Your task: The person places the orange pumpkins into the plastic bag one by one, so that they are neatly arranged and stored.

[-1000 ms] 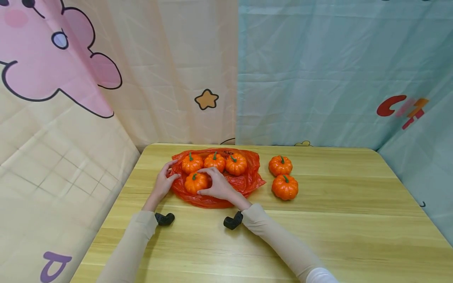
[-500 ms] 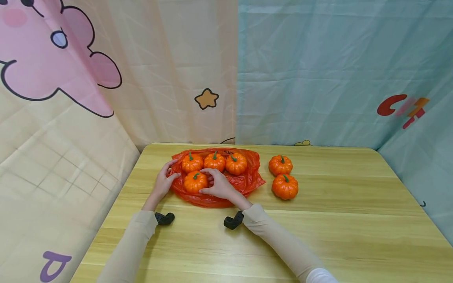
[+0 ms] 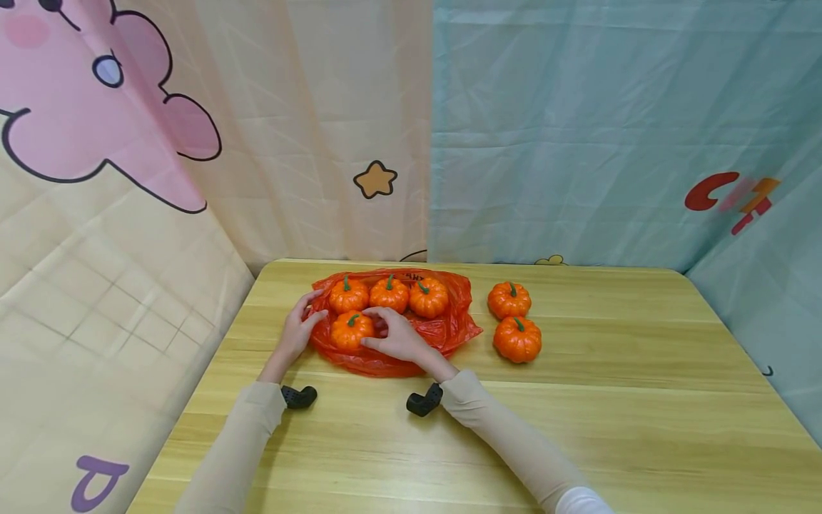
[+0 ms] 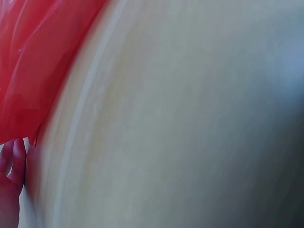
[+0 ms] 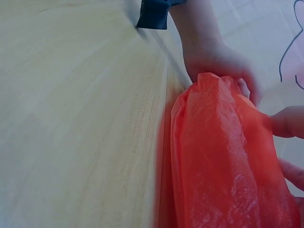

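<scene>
A red plastic bag (image 3: pixel 385 366) lies spread open on the table, with several small orange pumpkins with green stems inside. Three of them, among them the middle pumpkin (image 3: pixel 389 294), form a row at the back. The front pumpkin (image 3: pixel 350 333) sits before the leftmost. My left hand (image 3: pixel 298 332) holds the bag's left edge between thumb and fingers; its fingertips show at the red film in the left wrist view. My right hand (image 3: pixel 399 337) is at the front pumpkin's right side, thumb and forefinger spread apart, fingertips right at its skin. In the right wrist view the bag (image 5: pixel 213 156) hides the pumpkin's lower part.
Two more pumpkins stand on the wooden table right of the bag, a rear pumpkin (image 3: pixel 509 300) and a nearer pumpkin (image 3: pixel 517 340). Black wrist mounts (image 3: pixel 424 401) jut out below both wrists. Patterned curtains (image 3: pixel 578 143) hang around the table's back and sides.
The front pumpkin has shifted slightly left inside the bag. My right hand's fingers have slid off its top to its right side. My left hand has barely moved.
</scene>
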Tool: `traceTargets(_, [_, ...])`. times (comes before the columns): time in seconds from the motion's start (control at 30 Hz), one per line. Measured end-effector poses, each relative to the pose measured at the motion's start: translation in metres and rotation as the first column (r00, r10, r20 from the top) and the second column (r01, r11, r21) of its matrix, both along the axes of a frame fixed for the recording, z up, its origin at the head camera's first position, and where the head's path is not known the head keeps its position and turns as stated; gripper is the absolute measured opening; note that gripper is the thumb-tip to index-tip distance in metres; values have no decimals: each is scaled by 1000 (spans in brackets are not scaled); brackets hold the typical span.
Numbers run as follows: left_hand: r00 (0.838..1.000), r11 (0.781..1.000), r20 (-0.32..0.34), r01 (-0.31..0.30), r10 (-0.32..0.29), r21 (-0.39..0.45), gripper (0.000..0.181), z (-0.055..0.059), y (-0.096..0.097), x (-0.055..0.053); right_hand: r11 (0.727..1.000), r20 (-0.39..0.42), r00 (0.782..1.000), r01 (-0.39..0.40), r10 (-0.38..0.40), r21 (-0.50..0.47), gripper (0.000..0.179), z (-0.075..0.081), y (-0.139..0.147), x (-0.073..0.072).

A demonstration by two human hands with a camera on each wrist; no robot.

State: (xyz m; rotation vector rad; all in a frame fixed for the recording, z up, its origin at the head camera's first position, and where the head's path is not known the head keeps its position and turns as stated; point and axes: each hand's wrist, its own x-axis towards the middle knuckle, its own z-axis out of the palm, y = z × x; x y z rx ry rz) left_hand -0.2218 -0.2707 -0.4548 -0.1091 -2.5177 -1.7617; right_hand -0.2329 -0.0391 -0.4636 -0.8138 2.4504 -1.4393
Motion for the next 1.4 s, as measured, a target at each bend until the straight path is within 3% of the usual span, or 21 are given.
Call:
traceTargets(0.43, [1000,1000,-9,-11,11,6,49,4,4,3,997,0,998,-64,64,32,54,-3,1,-2])
traceTargets(0.8, [1000,1000,-3,-17,17,-14,51,4,4,4,991,-152,987,-36,56,129,48,5,7,1])
traceTargets(1.13, [1000,1000,6,-12,12,-23,52,3,4,4,992,-318,948,57,-20,110,44,21,23,11])
traceTargets(1.4, [1000,1000,6,-20,20,-14,52,3,4,4,989,-428,901,115,-67,88,42,32,45,13])
